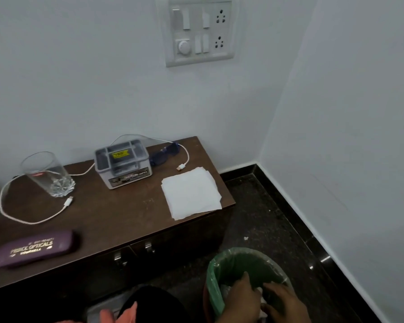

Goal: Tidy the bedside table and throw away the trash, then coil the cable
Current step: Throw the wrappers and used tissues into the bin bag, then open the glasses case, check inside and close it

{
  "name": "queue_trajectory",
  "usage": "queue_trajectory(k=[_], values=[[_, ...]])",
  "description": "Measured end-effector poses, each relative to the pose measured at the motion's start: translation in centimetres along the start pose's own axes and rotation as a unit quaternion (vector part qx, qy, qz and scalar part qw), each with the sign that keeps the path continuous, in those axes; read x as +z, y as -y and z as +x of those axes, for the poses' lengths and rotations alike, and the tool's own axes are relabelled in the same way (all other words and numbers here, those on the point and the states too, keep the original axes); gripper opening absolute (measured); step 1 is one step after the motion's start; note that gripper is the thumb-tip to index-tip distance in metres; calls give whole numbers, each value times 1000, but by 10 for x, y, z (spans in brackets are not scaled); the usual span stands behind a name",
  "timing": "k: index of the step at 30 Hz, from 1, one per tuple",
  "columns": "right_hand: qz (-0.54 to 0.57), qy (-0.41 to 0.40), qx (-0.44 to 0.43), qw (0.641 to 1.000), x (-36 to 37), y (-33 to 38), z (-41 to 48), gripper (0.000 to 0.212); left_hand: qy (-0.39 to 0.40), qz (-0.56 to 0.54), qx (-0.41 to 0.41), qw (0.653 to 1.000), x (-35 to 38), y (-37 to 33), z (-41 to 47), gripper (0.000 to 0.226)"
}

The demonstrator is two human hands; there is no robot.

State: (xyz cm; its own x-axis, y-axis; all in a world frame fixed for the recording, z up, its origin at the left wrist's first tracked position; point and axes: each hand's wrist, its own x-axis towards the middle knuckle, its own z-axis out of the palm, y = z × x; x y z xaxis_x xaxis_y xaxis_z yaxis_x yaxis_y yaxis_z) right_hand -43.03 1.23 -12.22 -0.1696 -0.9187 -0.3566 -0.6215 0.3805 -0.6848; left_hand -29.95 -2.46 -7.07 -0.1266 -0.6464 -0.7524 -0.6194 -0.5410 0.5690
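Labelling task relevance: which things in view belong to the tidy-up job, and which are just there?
Job: bedside table, white cable, paper napkins, glass, organiser box, sunglasses, spectacle case, bin, white trash between left hand and right hand.

Just there: wall switch panel, drawer handles.

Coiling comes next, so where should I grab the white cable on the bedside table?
Pinch the white cable at its small plug, lying free before the drinking glass, from above and the front; its middle runs behind the grey organiser box.
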Motion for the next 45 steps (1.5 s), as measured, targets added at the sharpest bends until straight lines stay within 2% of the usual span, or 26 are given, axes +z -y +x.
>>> queue_trajectory(k=[1, 4, 5, 7, 8, 10, 12, 14, 15, 17, 19, 22, 25, 27, 29, 31, 33, 35, 38, 41, 45], values=[[-12, -11, -4, 1000, 0, 6, -4, 82, -2, -20, -3, 1000, -2, -1, 1, 62], [-53, -109, -48, 992, 34, -17, 18, 21, -24, -107, 4, 994, -11, -2, 2, 61], [-67, -128, -56, 988, 45, -24, 31, 17, -35, -140, 13, 989, -15, -3, 2, 59], [-43, -68, -86, 993, 40, -2, 36, 23, -54, -201, 32, 978, -26, -1, 0, 56], [13, -11, -93, 996, 30, 31, 29, 28, -68, -227, 41, 971, -34, 1, -1, 55], [21, 0, -123, 992, 18, 102, 14, 30, -106, -263, 65, 957, -54, 8, -5, 54], [-1, 20, -183, 983, 19, 142, 5, 33, -140, -304, 94, 938, -78, 18, -12, 51], [-3, 60, -208, 976, 26, 171, 3, 51, -191, -326, 131, 917, -104, 32, -23, 45], [0, 56, -225, 973, 37, 181, 6, 52, -217, -333, 157, 904, -118, 41, -30, 40], [21, 82, -263, 961, 56, 211, 5, 41, -276, -345, 200, 875, -150, 67, -44, 34], [38, 69, -315, 946, 77, 245, 1, 31, -360, -316, 214, 851, -186, 102, -56, 36], [30, 46, -384, 922, 125, 287, -3, 46, -484, -215, 187, 827, -240, 162, -67, 61], [0, 92, -450, 888, 179, 326, -16, 60, -548, -47, 102, 829, -290, 220, -76, 104], [-39, 123, -489, 863, 214, 345, -20, 67, -558, 31, 41, 828, -317, 251, -83, 123], [-97, 143, -518, 838, 245, 356, -17, 71, -534, 39, 12, 844, -335, 277, -84, 126], [-174, 168, -535, 810, 267, 360, -14, 74, -487, -8, 41, 872, -344, 297, -84, 122], [-206, 174, -551, 790, 281, 359, -10, 73, -455, -55, 99, 883, -345, 312, -81, 106], [-223, 182, -554, 781, 288, 356, -6, 69, -464, -62, 132, 874, -343, 321, -76, 88], [-252, 163, -583, 755, 288, 349, 1, 68, -486, -58, 148, 859, -340, 313, -73, 76], [-303, 125, -621, 712, 275, 341, 11, 70, -463, -78, 167, 867, -332, 305, -66, 73], [-374, 77, -625, 681, 252, 320, 32, 64, -434, -107, 189, 874, -317, 283, -46, 75]])
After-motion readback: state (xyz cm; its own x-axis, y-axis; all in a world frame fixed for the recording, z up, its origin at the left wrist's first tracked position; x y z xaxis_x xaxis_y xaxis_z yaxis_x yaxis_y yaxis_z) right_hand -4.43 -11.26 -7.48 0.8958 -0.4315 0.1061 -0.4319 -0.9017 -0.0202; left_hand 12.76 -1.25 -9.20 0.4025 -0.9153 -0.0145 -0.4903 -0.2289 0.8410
